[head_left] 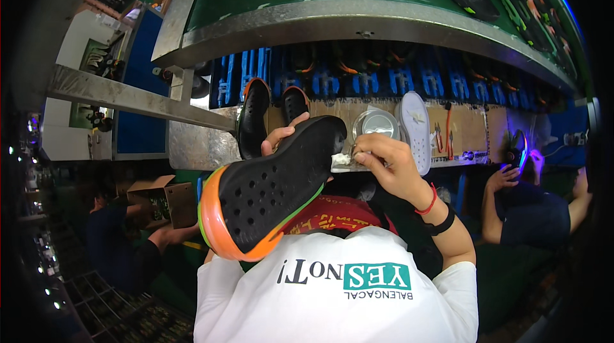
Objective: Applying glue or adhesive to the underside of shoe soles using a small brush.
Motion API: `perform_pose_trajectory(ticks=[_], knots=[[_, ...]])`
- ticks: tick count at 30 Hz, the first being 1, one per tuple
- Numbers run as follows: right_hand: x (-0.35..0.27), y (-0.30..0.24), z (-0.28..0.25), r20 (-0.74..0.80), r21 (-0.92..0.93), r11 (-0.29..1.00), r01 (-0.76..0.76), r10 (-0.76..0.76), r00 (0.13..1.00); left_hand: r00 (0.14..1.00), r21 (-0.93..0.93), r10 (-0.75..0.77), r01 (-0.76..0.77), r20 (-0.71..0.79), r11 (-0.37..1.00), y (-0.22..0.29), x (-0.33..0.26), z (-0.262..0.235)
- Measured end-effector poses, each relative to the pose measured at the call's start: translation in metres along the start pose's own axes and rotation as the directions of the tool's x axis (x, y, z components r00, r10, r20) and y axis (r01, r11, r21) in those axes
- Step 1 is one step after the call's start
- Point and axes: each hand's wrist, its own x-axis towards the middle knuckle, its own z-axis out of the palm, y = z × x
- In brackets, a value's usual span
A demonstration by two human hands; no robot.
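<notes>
A large black shoe sole (272, 193) with round holes and an orange and green rim is tilted up in front of me. My left hand (279, 136) grips it from behind; several fingertips show past its edge, the rest is hidden. My right hand (390, 161) is closed in a pinch on a small white wad (341, 159), which is at or beside the sole's edge; contact is unclear. Just beyond the right hand is a round clear container with a pale lid or inside (378, 122). A white sole (416, 132) lies to its right.
Two more black soles (254, 116) stand at the left of the bench. Pliers-like tools with red handles (448, 135) lie on cardboard. A metal-edged green conveyor (384, 20) carrying soles runs above blue racks (364, 82). Other people work at left and right.
</notes>
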Motion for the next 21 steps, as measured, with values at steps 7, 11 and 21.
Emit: perform_pose_trajectory(ticks=[7,11,21], knots=[[0.002,0.000,0.010,0.010,0.046,0.998,0.043,-0.043,0.999,0.970,0.271,0.229,-0.242,0.080,0.932,-0.021,0.005,-0.035],[0.004,-0.002,0.008,0.101,-0.016,0.998,0.069,-0.067,0.993,0.984,0.328,0.159,-0.177,0.081,0.928,-0.018,0.002,-0.040],[0.005,0.003,0.010,0.036,-0.255,0.956,0.141,-0.137,0.990,0.993,0.337,0.062,-0.092,0.099,0.937,-0.011,-0.003,-0.036]])
